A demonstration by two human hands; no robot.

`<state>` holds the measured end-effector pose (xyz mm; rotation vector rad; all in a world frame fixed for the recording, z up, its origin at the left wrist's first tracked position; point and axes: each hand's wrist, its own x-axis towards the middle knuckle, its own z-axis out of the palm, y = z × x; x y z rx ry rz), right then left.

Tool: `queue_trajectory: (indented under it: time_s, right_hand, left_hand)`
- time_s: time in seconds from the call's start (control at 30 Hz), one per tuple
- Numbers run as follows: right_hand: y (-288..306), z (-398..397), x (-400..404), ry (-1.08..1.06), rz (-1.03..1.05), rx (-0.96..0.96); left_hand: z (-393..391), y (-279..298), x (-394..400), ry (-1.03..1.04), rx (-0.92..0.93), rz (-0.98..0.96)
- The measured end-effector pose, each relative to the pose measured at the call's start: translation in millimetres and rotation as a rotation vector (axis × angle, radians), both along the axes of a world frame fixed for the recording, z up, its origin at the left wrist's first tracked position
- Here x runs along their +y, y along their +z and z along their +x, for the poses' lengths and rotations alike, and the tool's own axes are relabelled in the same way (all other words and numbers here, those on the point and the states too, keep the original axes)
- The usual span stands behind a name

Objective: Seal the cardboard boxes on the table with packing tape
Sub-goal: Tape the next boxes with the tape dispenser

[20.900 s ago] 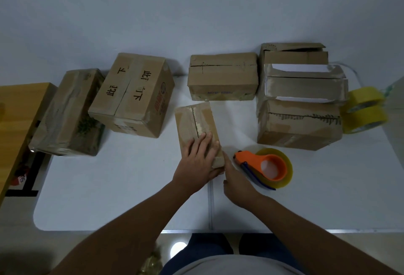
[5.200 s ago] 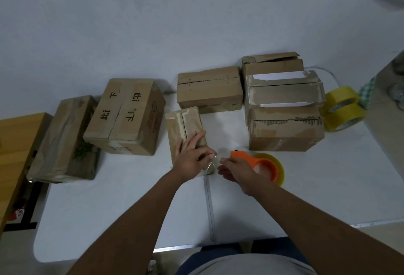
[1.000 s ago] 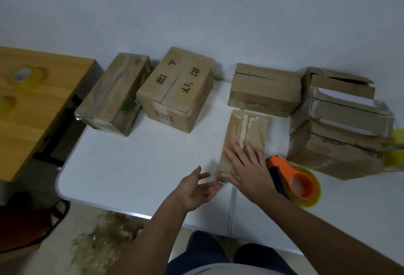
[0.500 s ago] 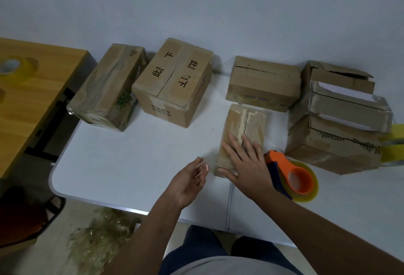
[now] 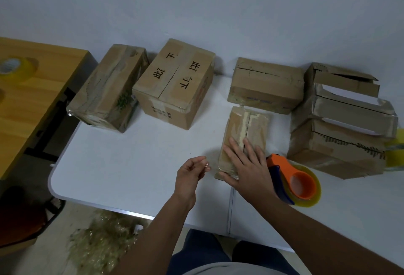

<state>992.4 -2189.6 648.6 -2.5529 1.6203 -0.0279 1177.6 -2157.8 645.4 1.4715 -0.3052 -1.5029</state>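
Note:
A small taped cardboard box (image 5: 249, 124) lies lengthwise on the white table (image 5: 131, 165), its centre seam showing. My right hand (image 5: 247, 170) rests flat on the box's near end, fingers straight. Left of the box, my left hand (image 5: 192, 174) hovers just above the table with fingers curled, pinching what looks like a small clear scrap of tape (image 5: 206, 164). An orange tape dispenser (image 5: 299, 184) with a yellowish roll lies just right of my right wrist.
Along the wall stand a taped box (image 5: 109, 86), a printed box (image 5: 175, 82), a flat box (image 5: 266, 84) and a stack of open-flapped boxes (image 5: 341, 121). Yellow tape rolls (image 5: 396, 150) sit far right. A wooden desk (image 5: 32, 100) stands left; crumpled tape scraps (image 5: 102, 246) litter the floor.
My left hand left the small box, moved left and curled its fingers. My right hand shifted from the box's near end onto its top and stays there. The view turned left.

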Motion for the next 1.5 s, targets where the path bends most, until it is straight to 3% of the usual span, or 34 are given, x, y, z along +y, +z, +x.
queue_trajectory:
  time_s: [0.37, 0.57, 0.73, 0.8, 0.87, 0.93, 1.07, 1.3, 1.4, 1.5]
  right_hand:
    - [2.0, -0.4, -1.1, 0.018, 0.002, 0.041]
    - [3.6, 0.3, -0.9, 0.007, 0.012, 0.035]
    - [2.3, -0.9, -1.3, 0.01, 0.014, 0.031]
    - [2.1, -0.2, -1.7, 0.01, 0.013, 0.036]
    - [1.9, 0.3, -1.5, 0.014, 0.003, 0.046]
    - [1.7, -0.4, -1.2, 0.016, -0.01, 0.055]
    - [3.1, -0.4, -1.8, 0.029, -0.004, 0.069]
    - [4.7, -1.4, -1.2, 0.038, -0.019, 0.067]
    - [5.2, 0.2, -1.5, 0.033, -0.022, 0.058]
    - [6.6, 1.0, -1.7, 0.033, -0.013, 0.056]
  left_hand:
    - [-35.3, -0.3, -21.4, -0.208, -0.276, -0.049]
    - [-40.0, -2.4, -28.0, -0.331, -0.31, 0.074]
    - [-20.2, 6.5, -23.2, -0.235, -0.428, 0.142]
    - [-11.3, 19.4, -15.0, -0.253, -0.361, 0.07]
    - [-22.0, 34.8, -5.4, -0.407, -0.328, 0.0]
    - [-34.9, 40.3, 2.1, -0.551, -0.41, -0.034]
    - [-12.1, 39.8, 3.3, -0.698, -0.327, -0.146]
    - [-9.9, 25.6, 1.4, -0.882, -1.053, -0.473]
    - [-19.8, 29.4, -2.9, -1.18, -1.452, -0.345]
    - [-33.1, 47.6, 0.4, -1.328, -1.572, -0.203]
